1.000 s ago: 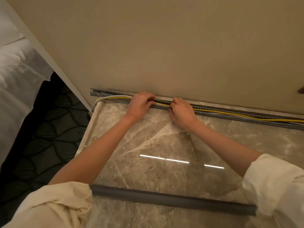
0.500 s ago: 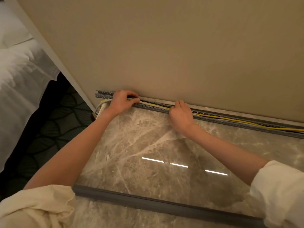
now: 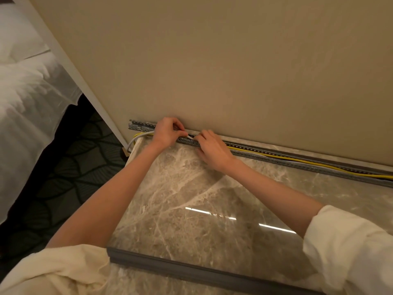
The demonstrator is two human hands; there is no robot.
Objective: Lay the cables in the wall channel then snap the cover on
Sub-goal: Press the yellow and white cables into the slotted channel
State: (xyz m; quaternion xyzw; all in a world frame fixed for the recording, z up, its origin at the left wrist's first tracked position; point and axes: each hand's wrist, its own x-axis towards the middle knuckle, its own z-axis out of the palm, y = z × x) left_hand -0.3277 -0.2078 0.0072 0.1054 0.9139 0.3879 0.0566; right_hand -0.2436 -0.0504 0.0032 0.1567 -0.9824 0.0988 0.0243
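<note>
Marble counter (image 3: 191,199) fills the lower frame and meets a beige wall (image 3: 234,60), and along that seam we see the channel (image 3: 297,161) running from centre-left down toward the right edge; yellow and white cables (image 3: 319,165) already lie in its right stretch, while their loose ends loop out at centre-left; our left hand (image 3: 165,133) pinches the white cable just above the slot, our right hand (image 3: 214,151) beside it presses with curled fingers; the unseated length lies leftward, nearer the left hand; the cover (image 3: 191,267) waits at the bottom of the frame.
</note>
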